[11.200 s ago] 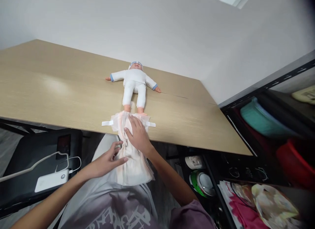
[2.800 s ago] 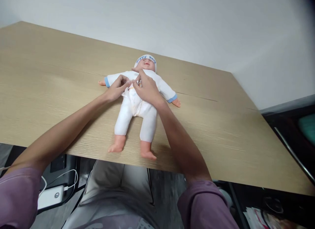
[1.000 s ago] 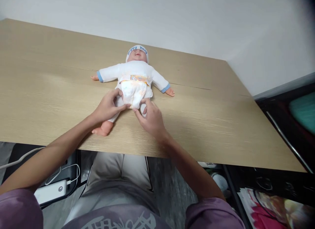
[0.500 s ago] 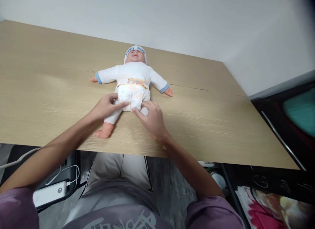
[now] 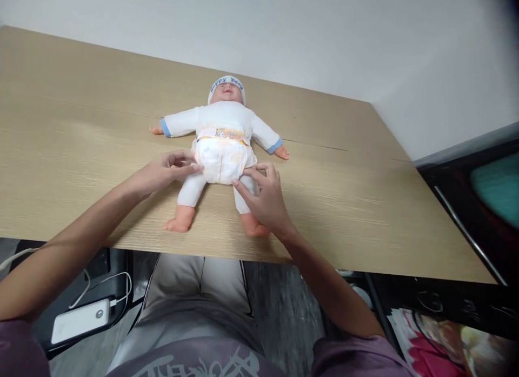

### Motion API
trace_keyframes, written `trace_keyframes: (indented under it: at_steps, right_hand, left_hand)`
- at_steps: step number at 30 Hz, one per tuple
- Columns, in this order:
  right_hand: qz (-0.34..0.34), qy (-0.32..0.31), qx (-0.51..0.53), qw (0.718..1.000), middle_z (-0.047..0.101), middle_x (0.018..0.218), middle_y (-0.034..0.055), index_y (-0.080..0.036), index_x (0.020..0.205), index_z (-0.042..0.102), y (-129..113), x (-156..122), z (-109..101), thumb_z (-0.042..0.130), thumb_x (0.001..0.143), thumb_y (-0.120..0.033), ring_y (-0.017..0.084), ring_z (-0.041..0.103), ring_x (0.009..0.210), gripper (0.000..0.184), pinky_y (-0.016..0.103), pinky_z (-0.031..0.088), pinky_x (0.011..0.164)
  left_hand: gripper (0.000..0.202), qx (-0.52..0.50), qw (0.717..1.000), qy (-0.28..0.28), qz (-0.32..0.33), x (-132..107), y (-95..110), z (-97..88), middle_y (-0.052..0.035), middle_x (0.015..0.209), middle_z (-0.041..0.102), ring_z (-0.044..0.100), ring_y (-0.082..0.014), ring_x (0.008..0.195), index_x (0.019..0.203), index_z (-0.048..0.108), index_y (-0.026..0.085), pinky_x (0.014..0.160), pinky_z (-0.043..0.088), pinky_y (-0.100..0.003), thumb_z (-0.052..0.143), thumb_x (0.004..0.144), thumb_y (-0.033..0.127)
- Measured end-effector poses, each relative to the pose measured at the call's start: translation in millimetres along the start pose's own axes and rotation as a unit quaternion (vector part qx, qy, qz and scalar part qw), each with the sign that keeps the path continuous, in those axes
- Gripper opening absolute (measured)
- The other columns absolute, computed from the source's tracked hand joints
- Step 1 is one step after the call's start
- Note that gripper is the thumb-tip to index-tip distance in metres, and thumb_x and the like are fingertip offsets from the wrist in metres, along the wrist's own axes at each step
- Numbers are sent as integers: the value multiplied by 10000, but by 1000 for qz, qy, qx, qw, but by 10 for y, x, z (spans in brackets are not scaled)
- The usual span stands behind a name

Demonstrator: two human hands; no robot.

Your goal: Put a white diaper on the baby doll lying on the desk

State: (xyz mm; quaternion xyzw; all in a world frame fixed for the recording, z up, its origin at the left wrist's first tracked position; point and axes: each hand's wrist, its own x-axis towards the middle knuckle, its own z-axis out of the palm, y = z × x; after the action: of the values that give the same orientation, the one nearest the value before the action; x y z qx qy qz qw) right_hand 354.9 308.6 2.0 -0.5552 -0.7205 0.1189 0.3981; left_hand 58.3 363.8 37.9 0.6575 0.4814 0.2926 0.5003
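A baby doll (image 5: 225,114) in a white suit with blue cuffs lies on its back, arms spread, a "Happy Baby" cap on its head. Round its hips is a white diaper (image 5: 221,158) with an orange patterned waistband. My left hand (image 5: 170,169) has thumb and fingers closed on the diaper's edge by the leg on the left. At the opposite leg opening, my right hand (image 5: 265,196) pinches the other edge, its thumb near the doll's thigh. Some of my fingertips are hidden by the diaper and leg. Both doll feet show near the table's front edge.
The doll lies on a wooden table (image 5: 101,128) against a pale wall (image 5: 284,36). Below the front edge at left, a white power bank (image 5: 80,320) with a cable rests on a black surface. Dark furniture (image 5: 450,204) stands to the right.
My hands have moved apart, outward along the diaper's leg edges, and its crotch looks wider. The doll's leg on the right has come into view.
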Motion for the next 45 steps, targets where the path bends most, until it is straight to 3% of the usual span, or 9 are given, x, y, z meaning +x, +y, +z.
trace_keyframes:
  at_steps: [7,13,17,22,29,34,37,41,45]
  right_hand:
    - [-34,17,-72,997,751,1198,113,-251,1301,765,451,220,-369,693,1101,-550,304,669,1045,367,525,557,1060]
    - [3,28,-199,980,664,1506,278,-117,1551,581,1181,1196,10,713,1037,-649,457,577,1402,751,677,477,1192]
    - [25,-23,-170,985,755,1334,244,-130,1349,684,1217,1528,211,616,1110,-570,411,659,1281,505,613,540,1143]
    - [-35,-5,-124,992,776,1306,185,-183,1343,704,774,1066,-257,551,1151,-561,388,708,1219,451,562,585,1083]
    - [-133,-180,-91,970,771,1289,101,-316,1515,685,-207,-745,-1453,681,1100,-316,334,741,1168,415,466,611,995]
    - [-43,-299,-31,953,763,1376,85,-354,1577,667,-372,-1981,-1003,714,979,-116,307,742,1244,645,435,602,1061]
    - [56,-307,27,950,764,1428,136,-262,1540,713,-43,-2381,-346,720,989,-198,333,726,1307,555,481,581,1160]
    - [167,-347,149,911,816,1422,109,-257,1408,791,491,-2588,257,778,936,-279,313,746,1304,473,466,561,1199]
    - [187,-349,182,900,827,1417,112,-241,1382,804,742,-2685,437,783,893,-319,312,761,1294,496,480,579,1176]
  left_hand:
    - [680,324,928,159,90,296,-219,-407,-165,1538,673,593,-396,1418,1475,670,206,1256,457,-608,678,1034,724]
    - [833,442,881,166,41,1258,-343,-510,-306,1599,580,431,-529,1582,1555,537,37,1306,311,-678,733,1055,674]
    - [683,436,883,175,-20,1400,-182,-387,-300,1439,700,610,-489,1461,1424,619,17,1232,410,-603,686,1099,614]
    - [626,422,885,196,-21,307,71,-117,-193,1224,767,741,-463,1250,1348,658,134,1044,532,-541,688,1049,684]
    - [602,302,951,23,-58,-2702,-436,925,-147,1081,777,757,-450,965,1335,680,330,813,596,-570,792,839,652]
    - [557,182,957,-62,-219,-3825,-891,1449,-114,1110,819,795,-487,1025,1237,707,457,832,641,-600,879,710,504]
    - [633,89,954,-103,-267,-3993,-994,1120,-86,1202,839,791,-448,1211,1443,683,416,1006,653,-571,811,870,651]
    - [581,18,921,-228,-316,-3996,-1412,63,-55,1365,833,728,-380,1389,1291,830,325,1219,560,-455,740,935,775]
    - [917,153,910,-29,-385,-3762,-2081,-671,-129,1111,867,776,-420,1184,942,801,201,1046,620,-466,625,677,1061]
